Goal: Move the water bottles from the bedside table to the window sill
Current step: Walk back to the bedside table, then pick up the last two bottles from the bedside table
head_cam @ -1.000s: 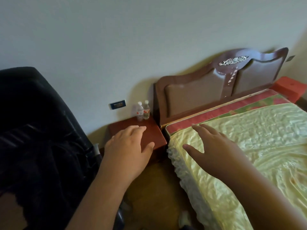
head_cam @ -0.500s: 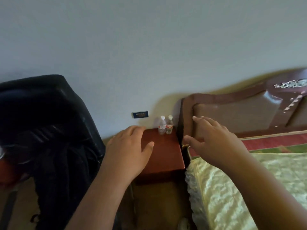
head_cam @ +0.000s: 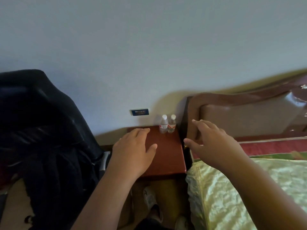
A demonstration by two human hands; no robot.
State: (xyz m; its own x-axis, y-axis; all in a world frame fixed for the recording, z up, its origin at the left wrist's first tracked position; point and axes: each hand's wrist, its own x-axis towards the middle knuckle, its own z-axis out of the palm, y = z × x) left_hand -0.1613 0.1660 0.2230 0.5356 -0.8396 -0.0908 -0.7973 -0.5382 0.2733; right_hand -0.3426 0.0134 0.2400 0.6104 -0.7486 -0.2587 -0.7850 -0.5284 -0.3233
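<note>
From the head camera we take the bedside table as our landmark: its right edge runs tight against the bed and the headboard, its left edge faces a black chair, and its back edge meets the wall. The two water bottles stand upright, touching side by side, at the table's back right corner, just left of the headboard; their contents are too small to judge. Our left hand hovers over the table's left part, fingers relaxed, holding nothing. Our right hand reaches past the table's right edge, fingers spread, empty, near the bottles but apart.
</note>
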